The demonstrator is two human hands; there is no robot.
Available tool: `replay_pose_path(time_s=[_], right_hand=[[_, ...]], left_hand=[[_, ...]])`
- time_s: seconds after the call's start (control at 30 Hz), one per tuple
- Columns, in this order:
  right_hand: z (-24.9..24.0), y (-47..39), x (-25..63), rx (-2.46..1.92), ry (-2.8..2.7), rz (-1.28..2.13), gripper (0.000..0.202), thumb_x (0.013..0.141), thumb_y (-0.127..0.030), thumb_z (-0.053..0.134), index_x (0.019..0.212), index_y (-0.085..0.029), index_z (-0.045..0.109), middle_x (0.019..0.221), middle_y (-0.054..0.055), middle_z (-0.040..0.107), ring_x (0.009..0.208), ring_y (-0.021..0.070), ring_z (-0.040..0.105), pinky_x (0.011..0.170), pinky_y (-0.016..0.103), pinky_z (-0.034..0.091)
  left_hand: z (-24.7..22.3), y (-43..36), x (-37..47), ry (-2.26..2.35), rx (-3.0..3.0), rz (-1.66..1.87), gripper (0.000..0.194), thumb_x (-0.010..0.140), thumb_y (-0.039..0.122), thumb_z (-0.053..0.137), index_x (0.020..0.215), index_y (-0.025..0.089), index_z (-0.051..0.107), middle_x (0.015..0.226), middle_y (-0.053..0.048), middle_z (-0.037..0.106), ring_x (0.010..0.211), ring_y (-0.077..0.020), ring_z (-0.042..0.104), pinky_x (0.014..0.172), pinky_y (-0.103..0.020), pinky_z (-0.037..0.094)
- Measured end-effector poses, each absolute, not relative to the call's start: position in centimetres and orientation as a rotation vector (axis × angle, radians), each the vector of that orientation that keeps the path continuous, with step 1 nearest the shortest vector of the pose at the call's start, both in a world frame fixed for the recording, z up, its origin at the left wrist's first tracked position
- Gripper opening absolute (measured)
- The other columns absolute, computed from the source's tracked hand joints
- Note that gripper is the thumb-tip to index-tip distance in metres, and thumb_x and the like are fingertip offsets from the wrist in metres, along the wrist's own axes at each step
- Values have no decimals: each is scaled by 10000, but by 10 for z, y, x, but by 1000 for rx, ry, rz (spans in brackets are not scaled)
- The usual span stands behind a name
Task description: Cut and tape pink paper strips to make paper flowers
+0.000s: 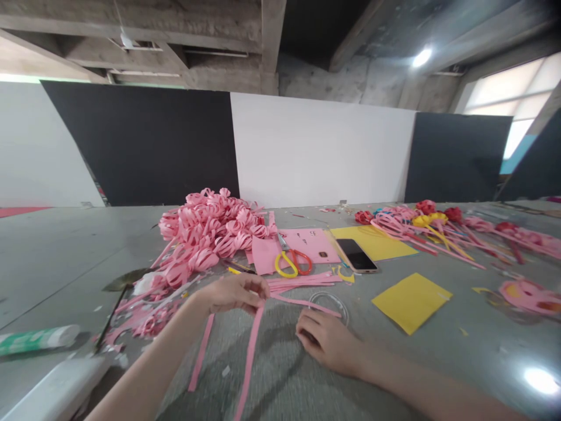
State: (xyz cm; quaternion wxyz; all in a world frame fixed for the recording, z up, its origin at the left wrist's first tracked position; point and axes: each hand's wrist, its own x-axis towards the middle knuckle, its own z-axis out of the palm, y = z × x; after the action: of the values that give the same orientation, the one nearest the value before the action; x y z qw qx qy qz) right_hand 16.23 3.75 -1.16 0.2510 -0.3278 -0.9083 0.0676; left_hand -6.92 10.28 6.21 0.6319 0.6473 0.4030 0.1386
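My left hand [239,292] pinches a pink paper strip [250,356] that hangs down toward the front of the grey table. Another pink strip [201,354] shows below the left wrist. To the right, my right hand [322,339] rests near the table with its fingers curled; whether anything is inside them is hidden. Just beyond it lie a clear round ring [346,310] and the end of a pink strip [307,303]. Behind the hands are a bundle of pink strips [307,281] and scissors [293,263] with yellow and red handles on pink paper [326,248].
A big heap of curled pink paper [210,225] stands at the back left. A phone [357,256] and yellow sheets [412,301] lie to the right, with paper flowers [427,219] behind. At the left are a green-white tube [39,339] and a white box [56,392].
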Motion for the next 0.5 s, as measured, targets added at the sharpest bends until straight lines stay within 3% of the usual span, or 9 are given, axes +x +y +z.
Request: replay_pose_path(time_s=[0.3, 0.5], right_hand=[[-13, 45, 167, -916, -2112, 275, 214, 801, -64, 362, 918, -190, 490, 858, 49, 486, 779, 151, 494, 693, 273, 420], [-14, 52, 169, -1007, -2002, 340, 202, 804, -70, 370, 879, -196, 510, 823, 38, 508, 760, 155, 501, 684, 278, 411]], left_hand=[[1, 79, 1, 951, 1384, 680, 226, 489, 170, 657, 705, 141, 598, 639, 13, 564, 616, -129, 530, 570, -257, 443], [-8, 76, 3, 983, 1285, 754, 273, 473, 225, 705, 698, 140, 575, 620, 14, 533, 609, -134, 523, 590, -293, 460]])
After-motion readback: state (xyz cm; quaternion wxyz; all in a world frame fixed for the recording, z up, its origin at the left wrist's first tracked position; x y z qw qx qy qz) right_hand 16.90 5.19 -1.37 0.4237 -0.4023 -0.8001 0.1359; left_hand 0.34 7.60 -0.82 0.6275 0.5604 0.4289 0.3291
